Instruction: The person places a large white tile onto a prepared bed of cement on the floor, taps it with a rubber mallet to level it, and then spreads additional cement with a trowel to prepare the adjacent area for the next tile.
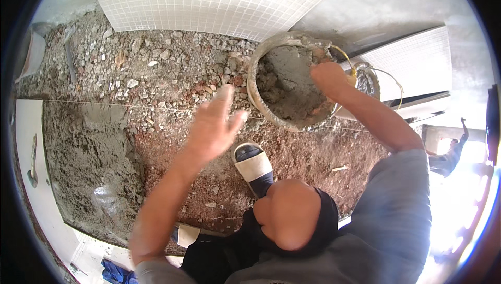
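A round bucket (252,83) of wet grey mortar (292,72) stands on the rubble ahead of me, slightly right. My right hand (330,79) reaches over its right side, fingers curled closed against the mortar. What they grip is hidden. A yellowish bucket handle (342,54) arches beside that hand. My left hand (211,125) hangs in the air left of the bucket, fingers stretched out, holding nothing and slightly blurred. Left of it lies a spread bed of wet mortar (94,153). A taut string (104,103) crosses above the ground.
Gridded pale tiles (209,2) lean against the far wall, with another tile (417,59) at right. A second bucket (369,83) stands behind the first. A trowel (33,166) lies on a pale slab (31,122) at left. Another person (449,156) is visible at far right.
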Motion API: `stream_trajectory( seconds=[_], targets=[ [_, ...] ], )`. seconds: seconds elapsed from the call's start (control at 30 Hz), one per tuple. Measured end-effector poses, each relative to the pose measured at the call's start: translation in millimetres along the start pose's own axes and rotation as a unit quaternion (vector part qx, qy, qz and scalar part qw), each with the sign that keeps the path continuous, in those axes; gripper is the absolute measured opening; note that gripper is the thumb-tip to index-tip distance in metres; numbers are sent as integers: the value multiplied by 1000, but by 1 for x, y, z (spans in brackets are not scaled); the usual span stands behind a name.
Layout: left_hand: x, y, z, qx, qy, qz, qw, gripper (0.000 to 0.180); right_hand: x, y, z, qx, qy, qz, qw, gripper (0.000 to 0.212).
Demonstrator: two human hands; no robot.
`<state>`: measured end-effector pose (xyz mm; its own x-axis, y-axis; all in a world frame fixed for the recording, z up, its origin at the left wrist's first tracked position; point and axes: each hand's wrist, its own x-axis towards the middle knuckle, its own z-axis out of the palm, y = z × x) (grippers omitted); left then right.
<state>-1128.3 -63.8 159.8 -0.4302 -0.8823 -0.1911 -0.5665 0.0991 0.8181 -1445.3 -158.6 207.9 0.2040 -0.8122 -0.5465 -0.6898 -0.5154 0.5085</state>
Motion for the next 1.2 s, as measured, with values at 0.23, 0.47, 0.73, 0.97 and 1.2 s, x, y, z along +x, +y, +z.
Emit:
stream_trajectory(
  seconds=[0.23,0.47,0.73,0.97,1.2],
  targets=[
    [16,1,98,-127,49,0,991,76,-66,-14,7,79,-29,-18,996,17],
    [25,-6,108,-107,174,90,975,79,-73,35,-36,90,-172,156,968,31],
    [25,-2,112,-94,80,51,991,81,-36,-26,27,244,-156,-54,956,39],
    [29,-1,117,-156,83,56,983,80,-51,-26,37,402,-72,-51,911,44],
    [38,-4,117,-164,166,48,971,76,-75,-5,52,607,-106,91,782,29]
  ],
)
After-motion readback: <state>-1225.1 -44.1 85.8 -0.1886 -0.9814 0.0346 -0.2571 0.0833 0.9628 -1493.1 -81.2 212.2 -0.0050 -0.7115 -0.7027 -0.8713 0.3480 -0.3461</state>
